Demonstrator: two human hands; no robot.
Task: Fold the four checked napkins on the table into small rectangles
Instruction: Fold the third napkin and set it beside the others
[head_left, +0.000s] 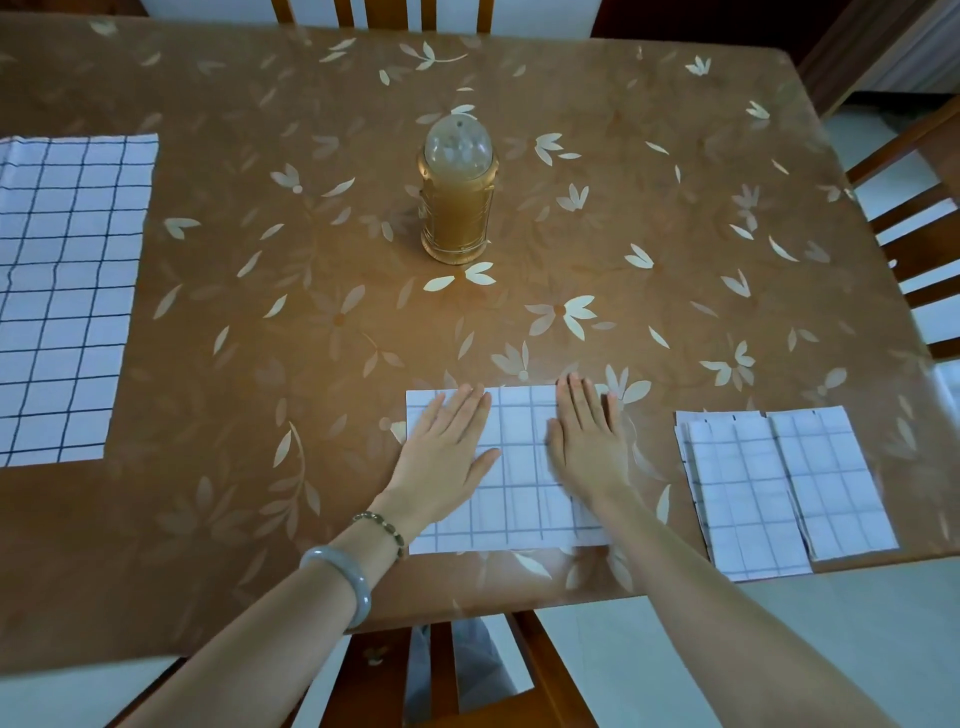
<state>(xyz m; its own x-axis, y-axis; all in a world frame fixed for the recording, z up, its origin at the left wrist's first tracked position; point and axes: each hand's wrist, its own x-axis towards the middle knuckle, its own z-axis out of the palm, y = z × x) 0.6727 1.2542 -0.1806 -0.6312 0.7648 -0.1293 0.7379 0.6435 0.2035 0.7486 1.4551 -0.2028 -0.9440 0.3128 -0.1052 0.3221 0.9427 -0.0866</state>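
Half-folded checked napkin (519, 483), near front edge of table (291, 415): pressed flat under left hand (447, 447) and right hand (587, 441), fingers straight, gripping nothing. Inner folded napkin (743, 499) and outer folded napkin (836, 478), touching, just right. Unfolded napkin (62, 291), spread flat, far left. Amber jar (457, 208), upright, mid-table.

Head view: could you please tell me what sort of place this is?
Likely a home dining room: a large leaf-patterned table with wooden chairs around it.

Both hands, left hand (448, 447) and right hand (586, 441), pressed flat on a half-folded checked napkin (519, 473) at lower centre of the tabletop (311, 364).
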